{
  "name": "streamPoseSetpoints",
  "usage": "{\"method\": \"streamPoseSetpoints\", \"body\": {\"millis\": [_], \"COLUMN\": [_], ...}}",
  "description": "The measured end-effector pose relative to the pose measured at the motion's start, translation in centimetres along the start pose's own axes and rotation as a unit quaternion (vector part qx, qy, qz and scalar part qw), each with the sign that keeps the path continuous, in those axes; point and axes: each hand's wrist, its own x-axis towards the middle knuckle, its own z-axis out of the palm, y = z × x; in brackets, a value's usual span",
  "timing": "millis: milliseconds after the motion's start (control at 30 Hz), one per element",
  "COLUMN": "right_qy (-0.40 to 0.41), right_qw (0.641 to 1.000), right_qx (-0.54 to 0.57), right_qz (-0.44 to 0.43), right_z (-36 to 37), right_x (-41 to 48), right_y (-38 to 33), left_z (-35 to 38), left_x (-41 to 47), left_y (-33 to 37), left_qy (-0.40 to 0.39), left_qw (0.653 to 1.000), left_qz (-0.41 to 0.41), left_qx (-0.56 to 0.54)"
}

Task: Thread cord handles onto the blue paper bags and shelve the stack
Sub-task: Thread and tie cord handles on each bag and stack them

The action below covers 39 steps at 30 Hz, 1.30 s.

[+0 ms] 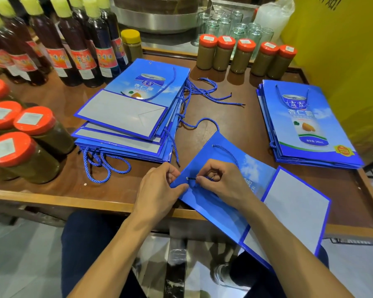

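Observation:
A flat blue paper bag (220, 203) lies at the table's front edge and hangs over it toward me. My left hand (157, 190) pinches the bag's top corner beside a small punched hole. My right hand (220, 181) pinches the black tip of a blue cord (226, 152) and holds it at that hole. The cord's other end runs through a second hole further up the bag. A stack of blue bags (129, 123) with cords trailing out lies in the middle of the table. A second, neat stack of bags (306, 127) lies on the right.
Loose blue cords (211, 94) lie between the two stacks. Dark oil bottles (78, 46) line the back left, and orange-lidded jars (24, 143) crowd the left side and the jars at the back (243, 55). Glass cups (237, 24) stand behind. A yellow wall (342, 50) stands on the right.

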Motion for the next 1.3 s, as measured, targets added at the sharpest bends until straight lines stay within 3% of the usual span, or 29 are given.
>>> {"method": "streamPoseSetpoints", "body": {"millis": [667, 1033, 1300], "right_qy": [-0.002, 0.017, 0.036], "right_qw": [0.998, 0.997, 0.992], "right_qx": [-0.009, -0.049, -0.083], "right_qz": [-0.062, -0.049, -0.088], "right_z": [0.6, 1.0, 1.3], "right_x": [0.3, 0.2, 0.0], "right_y": [0.5, 0.7, 0.4], "left_z": [-0.4, -0.9, -1.0], "left_x": [-0.4, -0.8, 0.3], "left_y": [0.0, -0.3, -0.4], "left_qy": [-0.001, 0.013, -0.024], "left_qw": [1.0, 0.991, 0.991], "left_qz": [0.011, 0.103, 0.026], "left_qx": [-0.019, -0.08, -0.133]}}
